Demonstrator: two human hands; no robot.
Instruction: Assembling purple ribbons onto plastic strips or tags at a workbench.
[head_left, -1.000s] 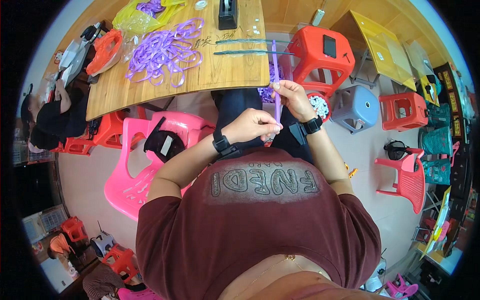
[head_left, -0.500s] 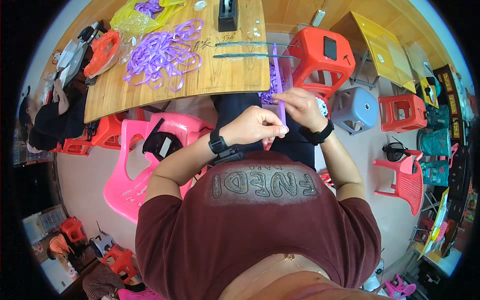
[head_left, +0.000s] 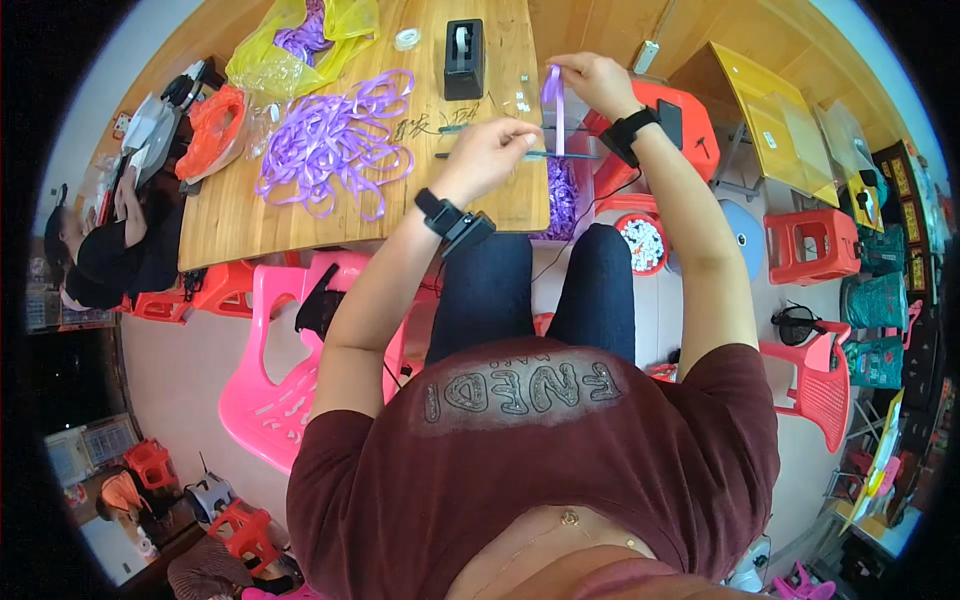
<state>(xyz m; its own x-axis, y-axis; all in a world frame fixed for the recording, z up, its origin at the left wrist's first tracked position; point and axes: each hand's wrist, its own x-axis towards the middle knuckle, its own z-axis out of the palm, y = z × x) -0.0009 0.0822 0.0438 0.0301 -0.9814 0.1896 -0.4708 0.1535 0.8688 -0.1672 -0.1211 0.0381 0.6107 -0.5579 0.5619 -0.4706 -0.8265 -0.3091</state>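
Observation:
Thumb and fingers of my right hand pinch a purple ribbon beyond the table's right edge. The ribbon runs down from those fingers to two thin dark rods, which span from the table to a red stool. My left hand is over the table's right edge, beside the rods, its fingertips pressed together; whatever they may hold is too small to make out. Below the rods stands a clear bin with a heap of purple ribbon pieces. A large tangle of purple ribbon lies on the table.
On the wooden table are a black tape dispenser, a tape roll and a yellow bag. The red stool carries a phone. A red bowl of white pieces sits by my right knee. Left is a pink chair.
Both hands have moved forward from near my lap, the right one out beyond the rods with the ribbon, the left one over the table edge. The bowl has come into fuller view.

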